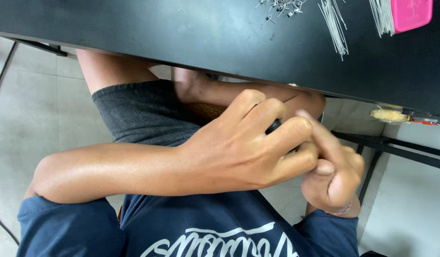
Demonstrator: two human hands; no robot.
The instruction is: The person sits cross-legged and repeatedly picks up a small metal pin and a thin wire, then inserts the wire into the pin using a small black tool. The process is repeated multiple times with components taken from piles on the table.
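Both hands are down in my lap, below the edge of the black table [182, 33]. My left hand [244, 147] is curled, and its fingers close over a small black object [273, 126], of which only a sliver shows. My right hand [335, 173], with a thin band at the wrist, is bunched against the left fingertips with one finger stretched up along them. The left hand hides whatever the right hand holds. I am seated, in grey shorts and a dark blue printed shirt.
On the far right of the table lie thin metal wires [335, 26], several small metal parts [282, 5] and a pink box [411, 14]. A black frame bar [396, 148] runs under the table at right. There is tiled floor to the left, with a cable [1, 71].
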